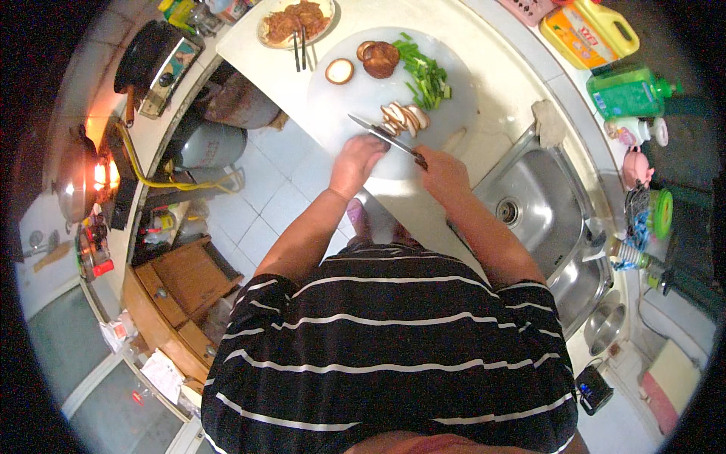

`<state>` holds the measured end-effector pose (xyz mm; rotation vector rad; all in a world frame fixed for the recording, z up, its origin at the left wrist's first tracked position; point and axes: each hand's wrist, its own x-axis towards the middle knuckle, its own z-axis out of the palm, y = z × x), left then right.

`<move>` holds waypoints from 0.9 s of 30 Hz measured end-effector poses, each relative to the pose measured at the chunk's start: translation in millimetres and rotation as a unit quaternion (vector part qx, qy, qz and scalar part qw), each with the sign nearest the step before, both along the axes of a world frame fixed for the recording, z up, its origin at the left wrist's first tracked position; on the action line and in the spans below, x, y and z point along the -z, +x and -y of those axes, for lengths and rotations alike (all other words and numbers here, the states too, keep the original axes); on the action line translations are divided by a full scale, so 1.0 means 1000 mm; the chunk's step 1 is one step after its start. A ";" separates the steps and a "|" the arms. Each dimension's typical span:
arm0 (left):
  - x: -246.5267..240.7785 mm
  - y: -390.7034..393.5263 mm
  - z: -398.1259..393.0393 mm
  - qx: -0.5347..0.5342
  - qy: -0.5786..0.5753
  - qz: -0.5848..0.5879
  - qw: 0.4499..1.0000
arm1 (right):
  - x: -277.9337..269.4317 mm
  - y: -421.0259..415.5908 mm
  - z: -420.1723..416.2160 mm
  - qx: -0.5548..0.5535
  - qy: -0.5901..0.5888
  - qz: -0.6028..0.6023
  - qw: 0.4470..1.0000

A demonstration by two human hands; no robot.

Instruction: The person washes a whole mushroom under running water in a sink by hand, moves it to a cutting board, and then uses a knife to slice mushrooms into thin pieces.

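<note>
My right hand [445,173] grips the dark handle of a kitchen knife [391,139], its blade pointing left and away over a round whitish cutting board [334,102]. Close beside the blade, my left hand [357,162] has its fingers curled down on a dark piece, probably a mushroom, mostly hidden by the fingers. Just beyond the blade lie pale mushroom slices [405,118] with brown rims. Whole brown mushroom caps [380,59] sit farther back, and one mushroom [340,71] lies pale side up at the left. Cut green scallions [426,76] form a pile at the board's right.
A plate of brown food [298,24] with black chopsticks [299,51] stands at the counter's far left. On the right is a steel sink [533,193], with bottles [624,93] behind it. Across the floor, a flame [105,173] burns beside a pan [77,176].
</note>
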<state>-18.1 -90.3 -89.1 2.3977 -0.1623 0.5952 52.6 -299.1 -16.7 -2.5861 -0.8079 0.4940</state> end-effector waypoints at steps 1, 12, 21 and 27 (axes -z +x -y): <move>0.001 -0.001 0.001 -0.004 0.000 -0.003 1.000 | -0.009 -0.001 0.006 -0.004 -0.008 -0.003 1.000; 0.004 -0.005 0.002 -0.007 -0.027 -0.021 0.999 | 0.022 -0.002 -0.010 -0.002 -0.017 0.002 1.000; 0.004 -0.006 0.005 -0.034 -0.017 0.006 0.999 | -0.001 -0.006 0.005 -0.014 -0.037 -0.037 0.999; 0.006 -0.005 0.004 -0.029 -0.020 0.000 0.999 | 0.021 -0.001 -0.012 0.003 0.031 -0.003 1.000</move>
